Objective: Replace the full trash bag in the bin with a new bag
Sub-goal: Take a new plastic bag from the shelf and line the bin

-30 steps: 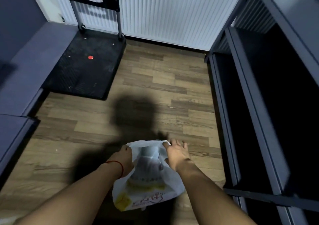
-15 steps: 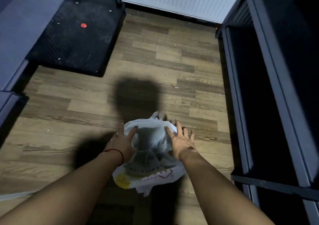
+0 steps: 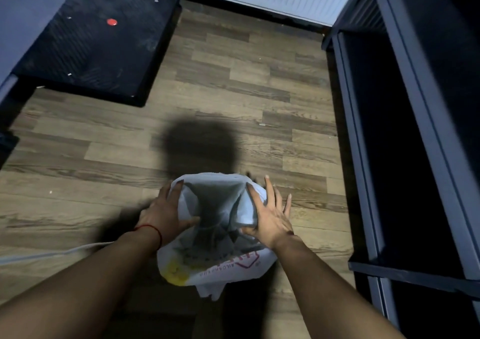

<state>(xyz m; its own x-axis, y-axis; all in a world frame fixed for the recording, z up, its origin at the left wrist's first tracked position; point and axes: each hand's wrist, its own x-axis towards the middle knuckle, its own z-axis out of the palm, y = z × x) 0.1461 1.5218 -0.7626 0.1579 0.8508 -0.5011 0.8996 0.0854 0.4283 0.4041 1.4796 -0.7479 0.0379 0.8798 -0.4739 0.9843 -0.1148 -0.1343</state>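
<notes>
A white plastic bag (image 3: 223, 268) with yellow and red print hangs low in the middle of the head view, its mouth stretched wide. My left hand (image 3: 166, 211) grips the bag's left rim, with the thumb inside. My right hand (image 3: 267, 214) holds the right rim with the thumb, its other fingers spread outside the bag. Dark grey shows inside the bag's mouth (image 3: 213, 208); whether this is the bin I cannot tell, as the bag covers whatever is under it.
A black platform cart (image 3: 98, 39) with a red dot lies on the wooden floor at the back left. Dark metal shelving (image 3: 405, 130) runs along the right. A grey surface (image 3: 31, 6) borders the left. A pale cable (image 3: 46, 254) crosses the floor near my left arm.
The view has tilted down and come closer. My hands have pulled the bag's mouth wider apart and moved it forward over the floor.
</notes>
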